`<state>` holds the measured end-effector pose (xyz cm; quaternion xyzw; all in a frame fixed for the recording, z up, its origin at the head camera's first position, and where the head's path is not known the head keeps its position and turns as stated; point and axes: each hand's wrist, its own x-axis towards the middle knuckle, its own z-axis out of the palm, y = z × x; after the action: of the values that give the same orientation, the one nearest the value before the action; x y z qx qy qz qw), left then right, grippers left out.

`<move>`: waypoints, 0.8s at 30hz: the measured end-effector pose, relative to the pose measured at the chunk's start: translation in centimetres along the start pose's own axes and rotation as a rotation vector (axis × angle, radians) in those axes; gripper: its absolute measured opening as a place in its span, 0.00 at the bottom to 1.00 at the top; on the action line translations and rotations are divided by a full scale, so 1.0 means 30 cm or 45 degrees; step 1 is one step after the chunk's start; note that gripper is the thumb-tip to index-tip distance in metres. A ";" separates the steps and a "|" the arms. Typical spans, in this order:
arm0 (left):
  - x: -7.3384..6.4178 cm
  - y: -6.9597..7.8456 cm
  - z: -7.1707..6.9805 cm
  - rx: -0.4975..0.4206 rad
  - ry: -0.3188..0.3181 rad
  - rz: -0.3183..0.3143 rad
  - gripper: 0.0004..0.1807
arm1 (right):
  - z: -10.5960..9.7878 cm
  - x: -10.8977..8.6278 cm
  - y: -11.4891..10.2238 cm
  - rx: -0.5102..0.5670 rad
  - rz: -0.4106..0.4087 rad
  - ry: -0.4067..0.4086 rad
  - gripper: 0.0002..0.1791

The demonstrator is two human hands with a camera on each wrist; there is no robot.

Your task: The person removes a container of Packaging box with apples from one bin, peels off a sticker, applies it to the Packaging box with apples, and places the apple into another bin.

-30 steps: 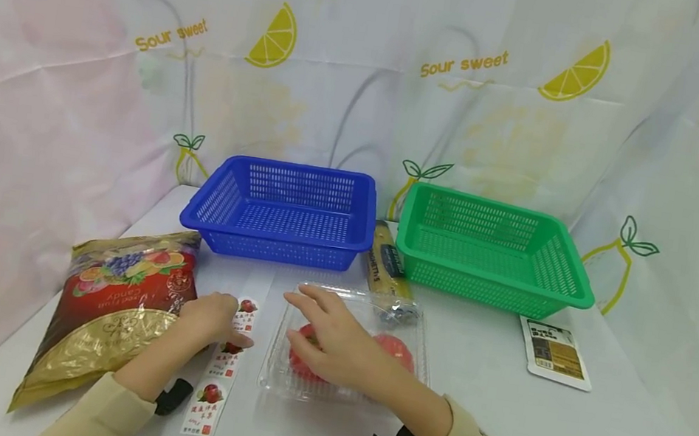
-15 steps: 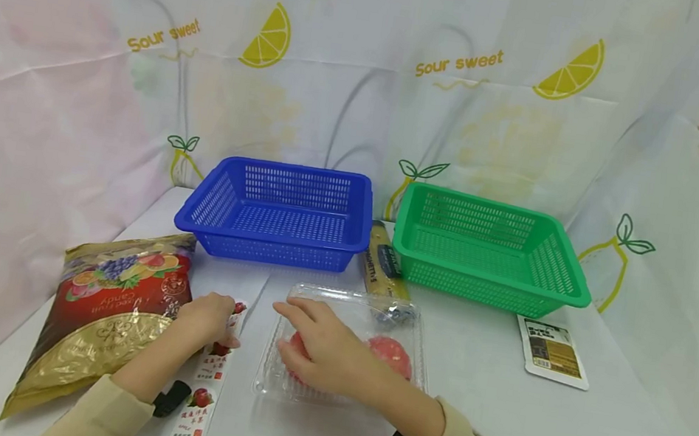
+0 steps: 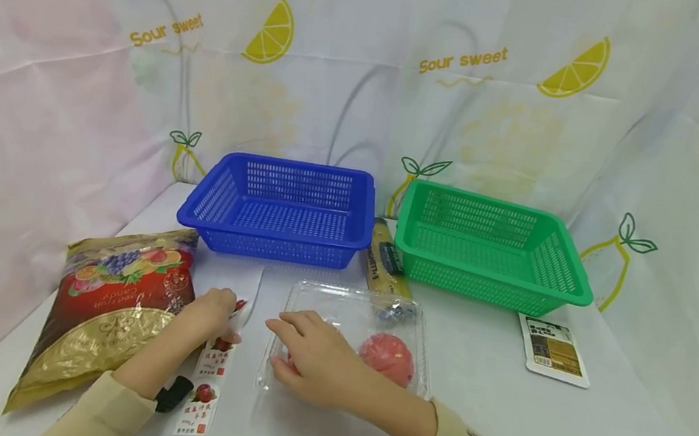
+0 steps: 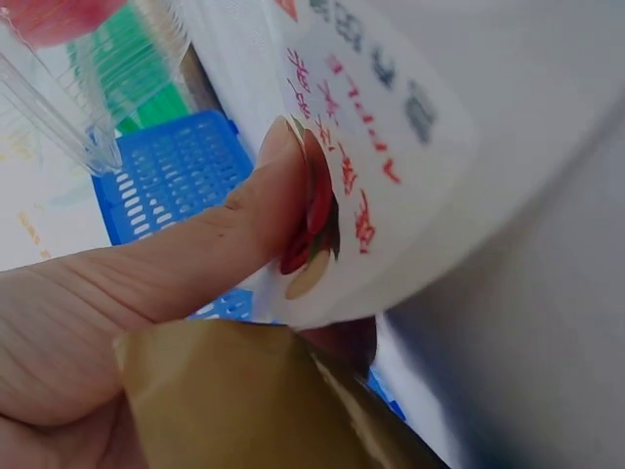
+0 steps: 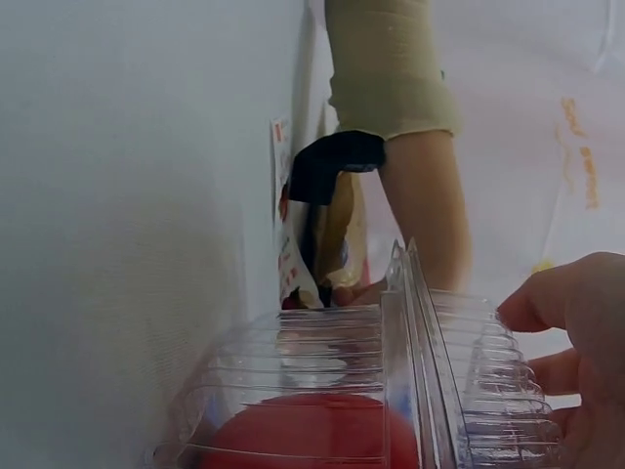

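Observation:
My left hand (image 3: 211,316) pinches a strip of fruit-picture stickers (image 3: 210,366) between thumb and fingers; in the left wrist view the sticker strip (image 4: 361,147) bends away from the thumb. The strip's near end lies on the table, with more white paper beyond the hand. My right hand (image 3: 322,363) rests over the lid of a clear plastic clamshell box (image 3: 371,303), its fingers spread and slightly bent. Inside is a round red fruit (image 3: 386,359), and a second is mostly hidden under the hand. In the right wrist view the fingers touch the box's ribbed side (image 5: 488,391).
A large candy bag (image 3: 116,304) lies left of the left hand, its edge close to the wrist. Behind stand a blue basket (image 3: 278,249) and a green basket (image 3: 481,285), with a spaghetti pack (image 3: 386,264) between them. A white flat packet (image 3: 553,351) lies at right.
My right hand has slid a little left and nearer over the box, uncovering more of the right-hand fruit. My left hand keeps hold of the sticker strip, which has shifted slightly left.

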<state>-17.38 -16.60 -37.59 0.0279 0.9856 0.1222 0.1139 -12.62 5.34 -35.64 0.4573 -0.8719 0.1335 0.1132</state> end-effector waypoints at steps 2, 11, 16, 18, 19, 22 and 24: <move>-0.005 -0.004 -0.002 -0.014 0.027 0.012 0.26 | 0.003 -0.001 -0.001 -0.027 -0.006 0.014 0.24; -0.049 -0.014 -0.037 -0.104 0.152 0.066 0.18 | 0.006 -0.002 -0.005 -0.082 -0.026 0.053 0.23; -0.071 -0.011 -0.053 -0.293 0.195 0.108 0.28 | 0.005 0.003 -0.003 -0.079 -0.027 0.053 0.23; -0.081 -0.005 -0.054 -0.369 0.194 0.120 0.29 | 0.006 0.005 -0.003 -0.081 -0.028 0.056 0.23; -0.085 -0.001 -0.054 -0.397 0.199 0.123 0.29 | 0.007 0.005 -0.003 -0.079 -0.024 0.050 0.23; -0.101 0.015 -0.054 -0.456 0.234 0.144 0.27 | 0.009 0.007 -0.003 -0.082 -0.028 0.062 0.23; -0.116 0.029 -0.059 -0.472 0.274 0.165 0.25 | 0.008 0.008 -0.003 -0.081 -0.029 0.065 0.23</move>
<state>-14.40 -16.47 -34.95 0.0564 0.9488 0.3107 0.0032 -12.69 5.01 -35.79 0.4597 -0.8673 0.1161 0.1513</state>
